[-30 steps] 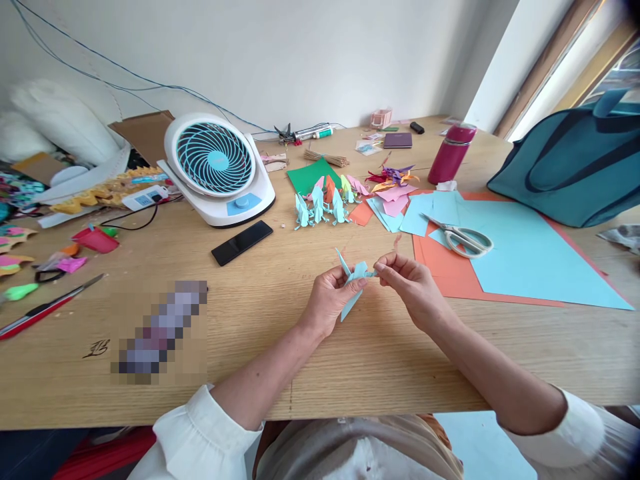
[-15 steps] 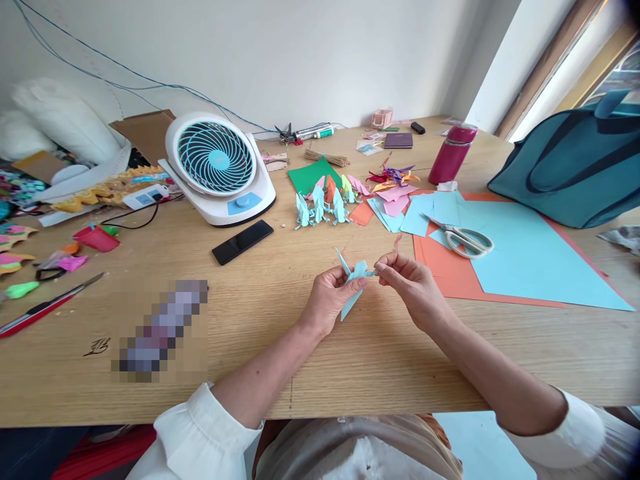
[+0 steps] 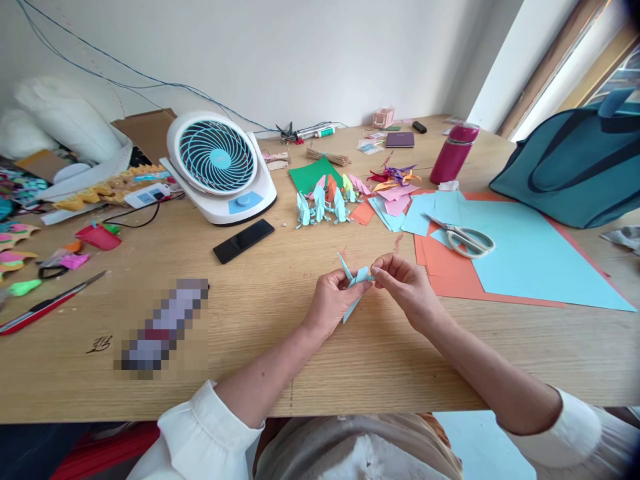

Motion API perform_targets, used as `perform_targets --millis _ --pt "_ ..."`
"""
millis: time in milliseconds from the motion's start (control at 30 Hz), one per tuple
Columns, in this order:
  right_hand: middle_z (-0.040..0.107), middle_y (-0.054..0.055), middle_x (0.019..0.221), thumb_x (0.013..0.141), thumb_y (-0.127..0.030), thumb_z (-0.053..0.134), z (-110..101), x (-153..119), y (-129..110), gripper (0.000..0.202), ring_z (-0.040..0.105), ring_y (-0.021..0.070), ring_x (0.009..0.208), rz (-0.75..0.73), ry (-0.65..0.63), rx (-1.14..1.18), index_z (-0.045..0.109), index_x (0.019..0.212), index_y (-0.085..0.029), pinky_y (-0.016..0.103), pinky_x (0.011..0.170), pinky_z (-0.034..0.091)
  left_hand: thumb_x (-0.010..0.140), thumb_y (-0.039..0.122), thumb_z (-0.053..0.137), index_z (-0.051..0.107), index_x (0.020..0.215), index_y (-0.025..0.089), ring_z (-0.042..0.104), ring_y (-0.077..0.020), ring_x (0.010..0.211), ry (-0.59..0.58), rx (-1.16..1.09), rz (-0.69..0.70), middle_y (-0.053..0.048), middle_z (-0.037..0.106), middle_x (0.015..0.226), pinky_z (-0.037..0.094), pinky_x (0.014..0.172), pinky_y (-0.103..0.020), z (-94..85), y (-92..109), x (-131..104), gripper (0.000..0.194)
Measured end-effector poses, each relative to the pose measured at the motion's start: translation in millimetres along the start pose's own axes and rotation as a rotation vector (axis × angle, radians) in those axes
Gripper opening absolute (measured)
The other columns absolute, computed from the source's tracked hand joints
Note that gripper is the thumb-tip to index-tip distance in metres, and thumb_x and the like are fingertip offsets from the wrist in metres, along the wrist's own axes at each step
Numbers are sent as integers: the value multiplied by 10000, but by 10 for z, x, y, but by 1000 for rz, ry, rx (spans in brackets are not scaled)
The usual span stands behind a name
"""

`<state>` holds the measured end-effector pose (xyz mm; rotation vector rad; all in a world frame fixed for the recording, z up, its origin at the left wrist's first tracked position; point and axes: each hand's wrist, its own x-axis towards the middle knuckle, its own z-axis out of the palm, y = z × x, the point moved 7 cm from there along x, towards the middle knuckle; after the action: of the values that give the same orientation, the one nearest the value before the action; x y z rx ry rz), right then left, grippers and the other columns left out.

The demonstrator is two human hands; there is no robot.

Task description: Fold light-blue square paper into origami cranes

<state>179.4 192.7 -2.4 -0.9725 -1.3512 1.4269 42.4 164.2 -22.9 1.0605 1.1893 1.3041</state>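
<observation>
A light blue folded paper crane is between my hands, above the front middle of the table. My left hand pinches its body between thumb and fingers, which cover part of it. One thin point sticks up past the fingers and a flat wing hangs below them. With thumb and forefinger, my right hand grips the crane's narrow right end; the fingertips hide that tip. Behind my hands stand several small folded paper cranes in blue, pink, orange and yellow.
Scissors lie on blue paper sheets at the right, over orange paper. A phone and a fan are to the left. Farther back stand a magenta bottle and a teal bag. A utility knife lies far left.
My right fingers have shifted slightly left, closer to the crane's body, and cover more of its narrow end. My left hand keeps its hold, with the crane turned a little.
</observation>
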Motion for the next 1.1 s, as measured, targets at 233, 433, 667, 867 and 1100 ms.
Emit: perform_targets --millis 233,433,667,867,1100 --pt "543 -41 669 755 -447 779 38 16 -20 336 512 124 623 -86 -34 49 529 808 -229 267 597 393 641 448 851 732 807 139 545 -119 643 55 154 113 -2 664 711 409 619 -235 -9 60 -4 370" --pt "559 -19 689 799 -437 727 30 11 -67 258 474 121 624 -132 -30 -55 604 801 -209 263 572 370 691 419 818 668 708 156 400 -76 565 100 181 142 55 514 597 308 544 -211 -44 117 -17 303" --pt "695 35 842 827 -429 695 -6 -3 -27 237 594 167 739 -109 -31 -170 698 915 -208 308 684 464 742 376 754 706 774 139 420 -85 587 102 182 109 30 582 647 341 583 -219 -92 151 -13 244" --pt "723 40 893 855 -402 680 7 -44 -121 201 639 181 788 -203 -36 -338 712 927 -218 330 759 498 746 341 740 707 773 141 422 -91 584 104 228 134 27 578 637 337 573 -222 -99 164 -9 204" --pt "712 27 843 861 -390 675 3 -34 -114 178 627 170 758 -201 -37 -363 704 894 -218 310 727 484 761 329 735 693 766 147 405 -86 561 104 301 207 31 564 627 330 543 -218 -99 220 -28 187"
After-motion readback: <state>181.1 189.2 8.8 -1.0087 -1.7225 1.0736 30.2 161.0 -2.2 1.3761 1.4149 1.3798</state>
